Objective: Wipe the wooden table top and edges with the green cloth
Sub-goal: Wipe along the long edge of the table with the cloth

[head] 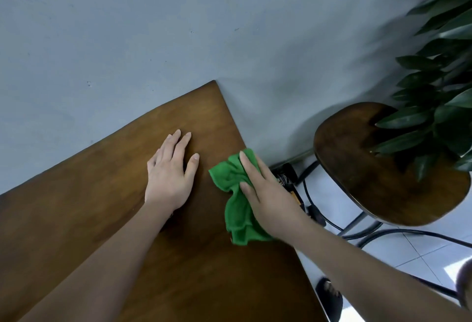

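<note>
Where right hand (270,194) presses, green cloth (237,209) hides edge (232,115).

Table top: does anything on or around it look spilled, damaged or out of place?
Nothing on the wooden table stands out: no spill or damage shows. The right hand presses the bunched green cloth at its right edge; the left hand lies flat. Only oddity: plant leaves hang over the stool seat beside it.
</note>
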